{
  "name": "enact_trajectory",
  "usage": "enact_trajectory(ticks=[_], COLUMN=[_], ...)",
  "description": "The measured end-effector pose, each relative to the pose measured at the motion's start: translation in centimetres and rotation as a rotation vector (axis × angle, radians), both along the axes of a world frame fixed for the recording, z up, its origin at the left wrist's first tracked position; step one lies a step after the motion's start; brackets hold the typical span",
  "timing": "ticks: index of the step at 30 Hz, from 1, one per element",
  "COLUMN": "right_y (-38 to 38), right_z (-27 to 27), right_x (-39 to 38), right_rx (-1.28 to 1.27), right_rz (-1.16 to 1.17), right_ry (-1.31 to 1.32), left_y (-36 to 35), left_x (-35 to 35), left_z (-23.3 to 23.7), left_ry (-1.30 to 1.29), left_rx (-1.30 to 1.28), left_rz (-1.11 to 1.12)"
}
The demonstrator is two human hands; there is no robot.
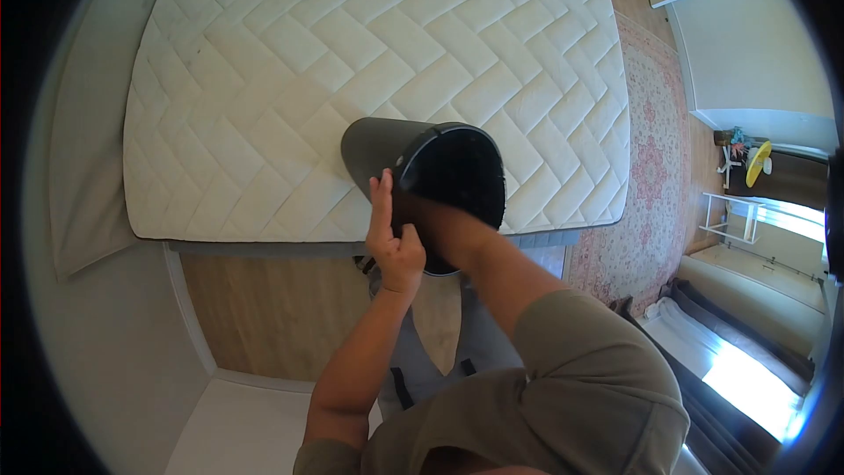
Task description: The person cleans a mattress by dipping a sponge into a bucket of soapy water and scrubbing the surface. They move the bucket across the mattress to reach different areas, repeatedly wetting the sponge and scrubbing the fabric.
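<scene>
A dark grey waste bin is tilted on its side, its round black opening facing me. It is at the near edge of a white quilted mattress. My left hand grips the bin at the near left of its rim, with fingers stretched along the outer wall and the thumb by the opening. My right hand reaches deep into the bin. Its fingers are lost in the dark interior, so I cannot make out what they hold or touch.
Below the mattress is a wooden floor, with a wall to the left. A patterned rug runs along the right side. Farther right are white cabinets, a white rack and a bed in bright light.
</scene>
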State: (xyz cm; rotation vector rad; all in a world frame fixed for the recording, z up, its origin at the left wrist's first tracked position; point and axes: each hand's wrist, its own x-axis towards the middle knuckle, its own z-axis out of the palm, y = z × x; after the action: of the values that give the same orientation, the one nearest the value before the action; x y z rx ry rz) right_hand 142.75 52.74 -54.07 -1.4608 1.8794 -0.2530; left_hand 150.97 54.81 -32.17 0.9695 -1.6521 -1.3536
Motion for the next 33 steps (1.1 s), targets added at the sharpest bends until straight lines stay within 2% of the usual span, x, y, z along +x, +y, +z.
enact_trajectory(ticks=[5,9,13,15,16,17,18,20,21,23,25,26,27,28,29,30,31,32,33], right_y=[-0.2,0.1,3.4,1.5,0.6,0.3,0.2,0.1,0.0,-0.3,0.6,1.6,2.8,3.8,5.0,6.7,8.9,11.6,14.6], right_z=[2.4,3.8,0.4,8.4,12.3,15.1,17.4,20.6,21.8,26.4,29.5,30.2,30.4,30.3,29.3,27.0,24.1,19.5,13.1], right_x=[-2.3,-3.1,-4.8,-4.4,-4.2,-4.2,-4.3,-5.3,-6.0,-6.8,-8.0,-9.3,-10.4,-10.9,-11.9,-12.8,-13.8,-15.6,-17.8], right_rx=[0.057,0.087,-0.069,0.159,0.381,0.387,0.447,0.407,0.300,0.232,0.028,-0.134,-0.295,-0.182,-0.186,-0.204,-0.216,-0.226,-0.234], right_rz=[0.028,0.050,-0.043,0.138,0.327,0.317,0.144,0.246,0.520,0.223,0.087,0.060,0.028,-0.109,-0.106,-0.220,-0.341,-0.431,-0.533], right_ry=[-0.125,-0.191,-0.532,-0.323,-0.110,-0.123,-0.137,-0.003,0.141,0.047,0.039,-0.054,-0.155,-0.137,-0.145,-0.140,-0.137,-0.116,-0.097], left_y=[-2.1,-4.6,-6.4,-7.3,-7.8,-8.2,-8.7,-10.3,-11.2,-12.5,-14.0,-14.9,-15.6,-16.9,-18.3,-20.6,-21.2,-22.5,-24.8], left_x=[1.1,-0.3,-1.1,-1.6,-1.7,-1.7,-1.7,-1.7,-1.6,-1.4,-1.0,-0.7,0.1,1.0,2.3,4.4,5.4,7.0,10.4], left_z=[0.5,0.4,-0.4,-0.5,-0.8,-0.7,-0.3,-0.5,-0.9,0.1,0.7,1.2,1.9,1.8,1.6,0.1,1.5,1.6,2.3], left_ry=[-0.039,-0.005,0.026,0.107,0.116,0.106,0.099,0.085,0.079,0.128,0.146,0.158,0.151,0.140,0.175,0.085,0.038,-0.075,0.018], left_rx=[-0.070,-0.008,0.005,0.079,0.062,0.071,0.113,0.136,0.120,0.283,0.362,0.319,0.404,0.387,0.413,0.371,0.456,0.400,0.558], left_rz=[-0.115,-0.075,-0.054,-0.019,-0.005,-0.016,0.022,0.070,0.080,0.104,0.131,0.148,0.181,0.213,0.221,0.272,0.323,0.386,0.279])
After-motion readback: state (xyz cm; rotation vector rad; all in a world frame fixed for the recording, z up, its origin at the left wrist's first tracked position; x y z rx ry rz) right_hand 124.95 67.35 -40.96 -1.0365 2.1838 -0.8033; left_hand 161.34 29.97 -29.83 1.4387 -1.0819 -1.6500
